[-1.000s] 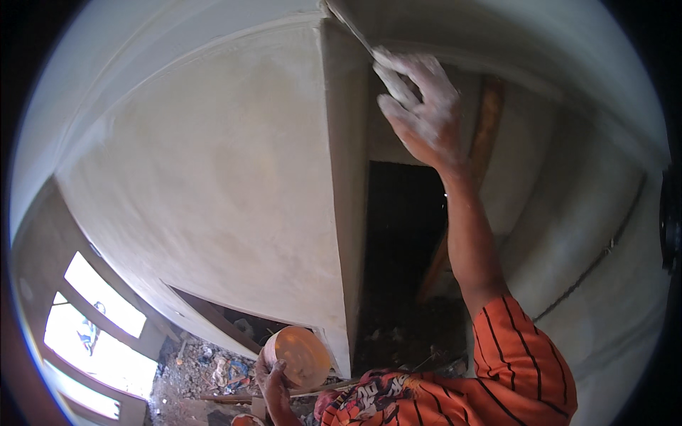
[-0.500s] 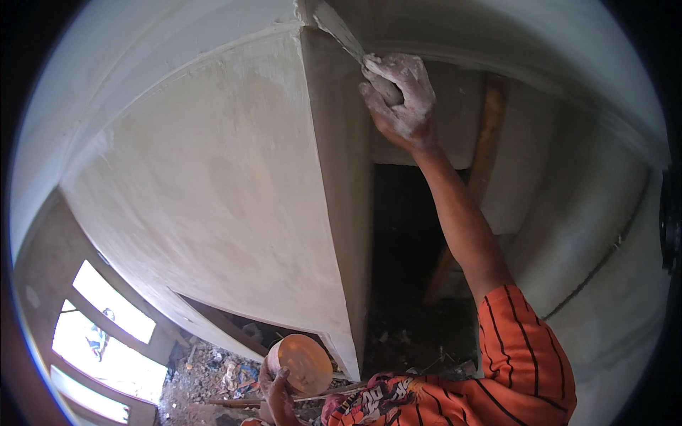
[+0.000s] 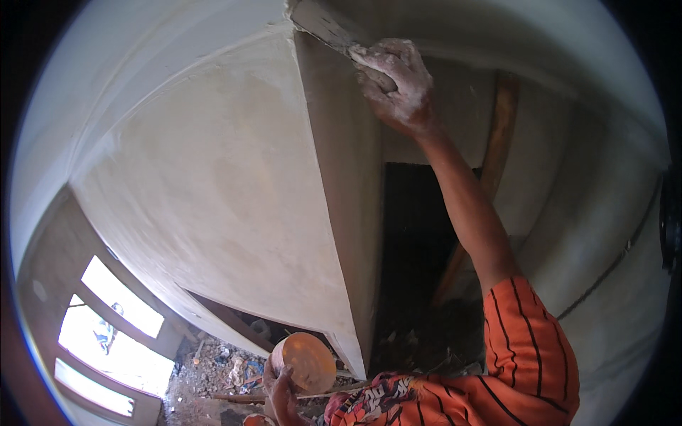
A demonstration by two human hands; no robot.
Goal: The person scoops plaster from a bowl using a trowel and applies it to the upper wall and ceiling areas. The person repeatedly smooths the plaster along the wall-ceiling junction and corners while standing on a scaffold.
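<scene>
My right hand point(image 3: 398, 82), coated in pale plaster, is raised high and closed round the handle of a putty knife point(image 3: 323, 27). The knife's wide blade lies against the top of the wall corner point(image 3: 290, 23), where the wall meets the surface above. Wet white paste clings along that edge. Low down, my left hand point(image 3: 280, 387) grips the side of a round plastic tub point(image 3: 305, 362), tilted so its orange-tinted inside shows. What the tub contains is hard to make out.
A broad plastered wall face point(image 3: 213, 192) fills the middle. Right of its corner is a dark opening point(image 3: 419, 234), with a wooden post point(image 3: 501, 128) beyond. Rubble point(image 3: 213, 369) covers the floor at lower left, near bright window openings point(image 3: 114, 341).
My right hand has moved slightly up and left, and the knife blade lies flatter toward the corner. The view has shifted a little. My left hand still holds the tub.
</scene>
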